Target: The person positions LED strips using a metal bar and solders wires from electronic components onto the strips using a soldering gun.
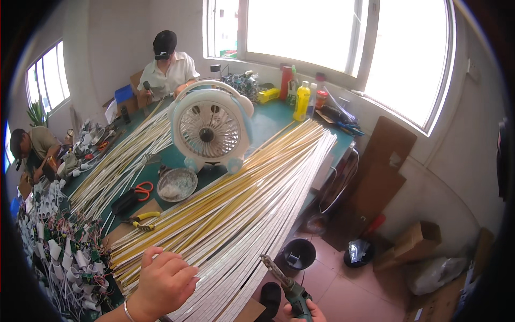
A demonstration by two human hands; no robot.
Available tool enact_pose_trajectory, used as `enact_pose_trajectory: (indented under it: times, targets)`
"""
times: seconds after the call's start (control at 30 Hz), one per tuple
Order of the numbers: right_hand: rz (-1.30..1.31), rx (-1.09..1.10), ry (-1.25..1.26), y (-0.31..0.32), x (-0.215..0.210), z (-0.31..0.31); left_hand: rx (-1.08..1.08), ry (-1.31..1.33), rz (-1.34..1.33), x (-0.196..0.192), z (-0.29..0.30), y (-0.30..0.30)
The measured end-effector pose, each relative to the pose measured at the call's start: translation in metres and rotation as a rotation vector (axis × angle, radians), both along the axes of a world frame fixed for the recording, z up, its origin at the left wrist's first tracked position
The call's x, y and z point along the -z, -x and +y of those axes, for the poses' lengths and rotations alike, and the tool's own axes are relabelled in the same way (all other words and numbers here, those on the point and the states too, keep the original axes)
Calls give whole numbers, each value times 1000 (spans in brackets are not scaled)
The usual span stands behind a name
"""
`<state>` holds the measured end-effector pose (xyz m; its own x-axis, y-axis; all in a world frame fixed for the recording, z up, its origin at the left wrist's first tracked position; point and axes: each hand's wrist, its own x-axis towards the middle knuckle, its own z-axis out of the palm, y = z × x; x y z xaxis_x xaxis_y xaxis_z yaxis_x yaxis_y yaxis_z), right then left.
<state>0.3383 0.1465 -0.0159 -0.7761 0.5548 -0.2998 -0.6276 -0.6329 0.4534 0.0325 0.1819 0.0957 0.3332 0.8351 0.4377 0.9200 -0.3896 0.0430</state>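
Observation:
My left hand [165, 283], with a bracelet at its wrist, is over the near end of a wide bundle of long, thin white and yellow strips [241, 212]. Its fingers are bent inward, and anything between them is hidden. Low at the right, beside the bundle's edge, my right hand [313, 312] grips the green handle of a soldering iron [292, 292]. The iron's metal barrel points up and left, and its tip is close to the strips. Yellow-handled pliers [144, 216] and orange-handled scissors [140, 191] lie left of the bundle.
A fan [209, 126] and a metal dish [177, 185] stand on the green table [265, 119]. Wired white parts [64, 257] heap up at left. Bottles [302, 101] stand by the window. A black bucket [299, 253] is on the floor. Two people work beyond the table.

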Motion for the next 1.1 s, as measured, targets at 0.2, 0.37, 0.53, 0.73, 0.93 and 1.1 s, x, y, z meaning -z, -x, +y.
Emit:
enact_pose_trajectory:
  times: [0.2,0.37,0.53,0.73,0.93,1.1]
  targets:
    - [3,-7,8,3,-2,3,-2,31,-4,6,1,1]
    - [-18,0,9,5,-2,4,-4,40,-2,11,1,2]
    - [-14,5,64,2,-7,-3,2,50,1,13,-6,-7]
    - [-3,-173,90,7,-3,-3,-57,94,14,17,-34,-2]
    - [-625,-137,-530,16,-12,-10,-232,-38,-64,-11,-69,32]
    - [-570,-156,-972,38,-11,-8,-601,-346,-58,-27,-150,91]
